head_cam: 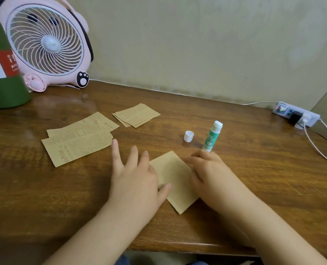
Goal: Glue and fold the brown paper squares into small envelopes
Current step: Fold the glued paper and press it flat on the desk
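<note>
At the wooden desk's [235, 180] near edge, my flat left hand [134, 180] presses the thin, light, easily creased brown paper square [175, 178] while my right hand [206, 169] at three o'clock touches its edge, grip unclear; best held by corners.

A home desk corner, judging by the worn wooden tabletop [235, 169] against a plain painted wall [197, 44], a pink cat-themed desk fan [46, 43] at ten o'clock and a loaded power strip [296, 114] at two o'clock
</note>
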